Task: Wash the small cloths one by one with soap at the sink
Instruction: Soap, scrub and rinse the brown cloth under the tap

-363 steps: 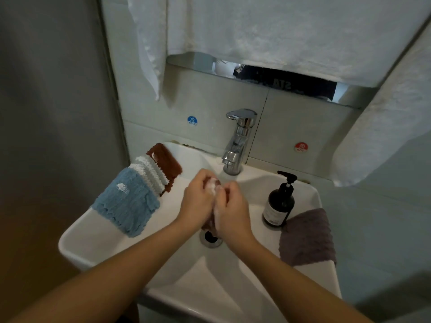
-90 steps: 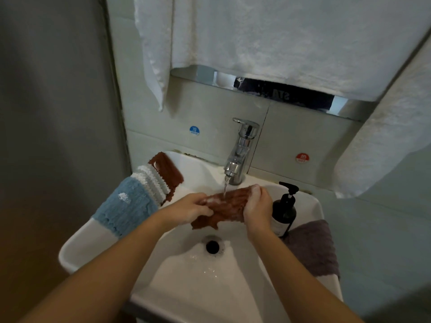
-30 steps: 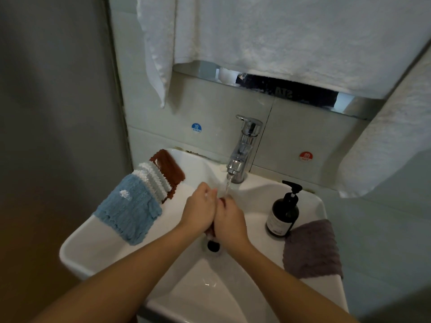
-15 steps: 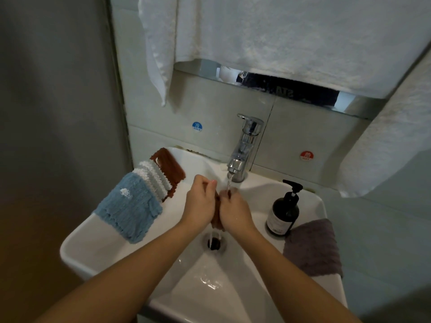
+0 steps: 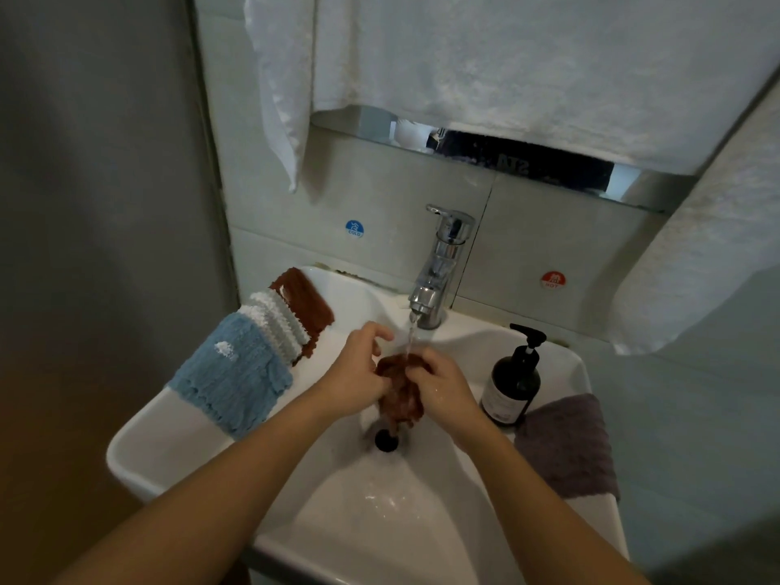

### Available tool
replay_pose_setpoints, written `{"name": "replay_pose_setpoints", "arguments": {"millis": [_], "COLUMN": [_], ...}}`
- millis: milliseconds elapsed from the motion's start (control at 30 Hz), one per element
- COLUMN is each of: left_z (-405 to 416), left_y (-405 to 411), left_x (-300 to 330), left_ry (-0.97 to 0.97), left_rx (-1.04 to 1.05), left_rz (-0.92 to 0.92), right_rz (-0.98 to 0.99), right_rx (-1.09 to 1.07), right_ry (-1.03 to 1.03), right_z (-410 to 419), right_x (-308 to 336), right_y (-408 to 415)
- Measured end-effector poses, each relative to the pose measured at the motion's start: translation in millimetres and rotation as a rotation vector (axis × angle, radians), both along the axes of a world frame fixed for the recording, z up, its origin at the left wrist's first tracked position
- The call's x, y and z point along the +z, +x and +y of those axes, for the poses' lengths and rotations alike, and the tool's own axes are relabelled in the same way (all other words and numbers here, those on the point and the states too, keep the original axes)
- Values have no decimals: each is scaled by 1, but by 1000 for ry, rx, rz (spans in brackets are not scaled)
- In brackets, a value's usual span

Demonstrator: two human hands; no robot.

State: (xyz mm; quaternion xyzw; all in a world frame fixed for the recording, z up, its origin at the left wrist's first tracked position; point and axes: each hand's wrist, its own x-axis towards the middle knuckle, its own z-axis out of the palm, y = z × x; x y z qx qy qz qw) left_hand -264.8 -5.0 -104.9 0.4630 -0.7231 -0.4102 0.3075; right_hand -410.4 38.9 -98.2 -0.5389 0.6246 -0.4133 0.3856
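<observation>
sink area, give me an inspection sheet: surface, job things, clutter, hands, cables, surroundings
surface: white sink, wet basin, open drain
job's things: brown cloth bunched under the running tap; blue cloth, white cloth and second brown cloth overlap on the left rim; grey cloth on the right rim; soap bottle upright beside it
clutter: nothing seen
grippers: left hand and right hand both grip the brown cloth
cables: nothing seen
surroundings: white towels hang above; cold sticker and hot sticker on the tiles
</observation>
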Motion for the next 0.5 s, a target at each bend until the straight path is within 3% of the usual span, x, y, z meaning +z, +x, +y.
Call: {"name": "replay_pose_setpoints", "arguments": {"millis": [167, 333, 500], "left_z": [-4, -9, -12], "left_y": [11, 17, 16], "left_x": [3, -3, 2], "left_ry": [206, 252, 232], "left_rx": [-212, -127, 43], "left_rz": [-86, -94, 233], "right_rz": [-226, -292, -17], "right_rx": [-67, -354, -459], "right_ry": [-8, -55, -20], "right_z": [-3, -11, -14], "right_x": [-4, -11, -12], "right_y": [5, -2, -19]}}
